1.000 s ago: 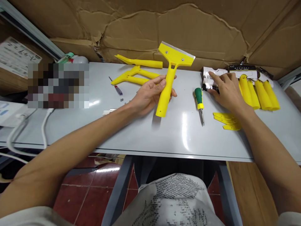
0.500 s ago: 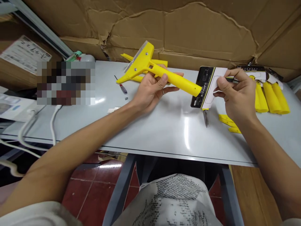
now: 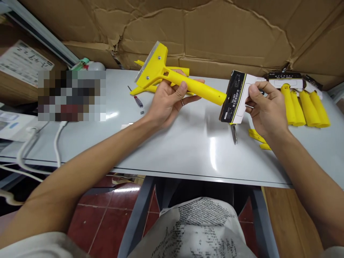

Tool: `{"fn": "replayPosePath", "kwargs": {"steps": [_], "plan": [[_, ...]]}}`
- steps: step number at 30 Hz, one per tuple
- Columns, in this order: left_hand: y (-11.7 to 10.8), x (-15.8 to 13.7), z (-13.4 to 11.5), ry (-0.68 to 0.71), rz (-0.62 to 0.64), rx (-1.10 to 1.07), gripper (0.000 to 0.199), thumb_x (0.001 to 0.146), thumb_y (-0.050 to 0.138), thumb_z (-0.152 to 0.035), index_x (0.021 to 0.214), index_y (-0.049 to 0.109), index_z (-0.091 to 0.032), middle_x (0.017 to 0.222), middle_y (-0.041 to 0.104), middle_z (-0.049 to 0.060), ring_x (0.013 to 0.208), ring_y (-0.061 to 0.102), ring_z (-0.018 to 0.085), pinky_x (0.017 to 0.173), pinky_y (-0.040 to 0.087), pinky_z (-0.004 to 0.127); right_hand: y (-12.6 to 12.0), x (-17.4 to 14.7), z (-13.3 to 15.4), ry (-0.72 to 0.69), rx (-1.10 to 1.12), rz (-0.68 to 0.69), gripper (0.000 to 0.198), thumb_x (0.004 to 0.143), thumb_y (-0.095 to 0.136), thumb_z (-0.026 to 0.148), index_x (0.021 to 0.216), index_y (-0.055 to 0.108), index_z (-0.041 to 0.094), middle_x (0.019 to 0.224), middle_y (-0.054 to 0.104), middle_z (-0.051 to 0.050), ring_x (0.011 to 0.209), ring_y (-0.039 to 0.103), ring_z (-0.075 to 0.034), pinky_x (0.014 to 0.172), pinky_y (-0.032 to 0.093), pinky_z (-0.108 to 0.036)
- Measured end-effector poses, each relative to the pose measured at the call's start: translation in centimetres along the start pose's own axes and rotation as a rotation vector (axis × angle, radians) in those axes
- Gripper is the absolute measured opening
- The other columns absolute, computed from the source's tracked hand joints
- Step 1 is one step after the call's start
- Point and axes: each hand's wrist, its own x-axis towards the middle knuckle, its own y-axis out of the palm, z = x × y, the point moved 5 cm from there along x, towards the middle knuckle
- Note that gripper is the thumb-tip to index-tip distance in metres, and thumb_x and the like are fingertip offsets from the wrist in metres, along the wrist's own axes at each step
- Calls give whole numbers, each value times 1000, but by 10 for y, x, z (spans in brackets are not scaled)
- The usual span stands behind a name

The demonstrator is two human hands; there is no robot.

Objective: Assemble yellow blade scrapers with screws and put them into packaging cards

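Observation:
My left hand (image 3: 169, 100) is closed round the handle of a yellow scraper (image 3: 200, 89). Its wide head with a metal blade and two screws points up and left. In my right hand (image 3: 268, 107), pinched between thumb and fingers, is a black and white printed packaging card (image 3: 235, 96). The card stands close to the end of the scraper's handle; whether they touch I cannot tell. Below the card the metal shaft of a tool (image 3: 235, 134) shows, its yellow part mostly hidden. More yellow scraper parts (image 3: 145, 89) lie behind my left hand.
Several yellow handles (image 3: 309, 107) with cards lie at the right of the white table (image 3: 172, 154). Small yellow pieces (image 3: 256, 135) rest by my right wrist. A small screwdriver (image 3: 138, 101) lies left of my left hand. Cardboard (image 3: 215, 39) lines the back; white cables (image 3: 56, 143) hang at left.
The scraper in my left hand has shifted slightly left and up. The card has turned so that more of its black printed face shows, near the handle's end.

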Motion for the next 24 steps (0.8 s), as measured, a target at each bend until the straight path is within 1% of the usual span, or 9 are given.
{"fn": "replayPosePath", "kwargs": {"steps": [3, 7, 11, 15, 21, 24], "plan": [[-3, 1, 1, 41, -6, 53, 59, 94, 90, -63, 131, 57, -32, 130, 80, 6, 150, 70, 33, 117, 69, 55, 1, -1, -1, 7, -6, -14, 65, 61, 110, 56, 95, 66, 24, 76, 70, 4, 67, 63, -9, 59, 55, -22], [-9, 4, 2, 121, -17, 108, 65, 87, 94, -70, 125, 58, -32, 127, 78, 6, 142, 74, 33, 112, 73, 54, 2, -5, 0, -14, -56, -71, 63, 63, 108, 57, 95, 65, 23, 76, 70, 4, 68, 66, -9, 57, 57, -21], [-10, 6, 2, 166, 14, 125, 63, 88, 93, -71, 122, 58, -31, 125, 78, 6, 141, 75, 33, 109, 74, 53, 3, -7, -1, -23, -74, -115, 65, 61, 108, 57, 96, 64, 24, 78, 72, 4, 70, 70, -12, 58, 63, -24], [-11, 7, 3, 189, 36, 138, 63, 89, 91, -72, 123, 57, -31, 124, 79, 5, 142, 75, 34, 108, 74, 55, 4, -7, -3, 9, -79, -91, 64, 61, 107, 57, 96, 64, 26, 77, 73, 4, 70, 71, -12, 59, 64, -24], [-9, 5, 1, 215, 67, 131, 62, 91, 90, -70, 124, 56, -32, 128, 80, 5, 140, 76, 32, 109, 74, 53, 3, -8, -5, 27, -116, -84, 62, 63, 105, 58, 97, 64, 26, 80, 74, 3, 72, 73, -15, 61, 67, -27], [-7, 2, -1, 192, 36, 109, 61, 89, 93, -69, 123, 57, -32, 126, 81, 4, 140, 76, 31, 110, 73, 51, 7, -11, -6, 68, -82, -34, 59, 66, 106, 56, 98, 65, 26, 79, 73, 3, 70, 73, -14, 60, 66, -25]]}}
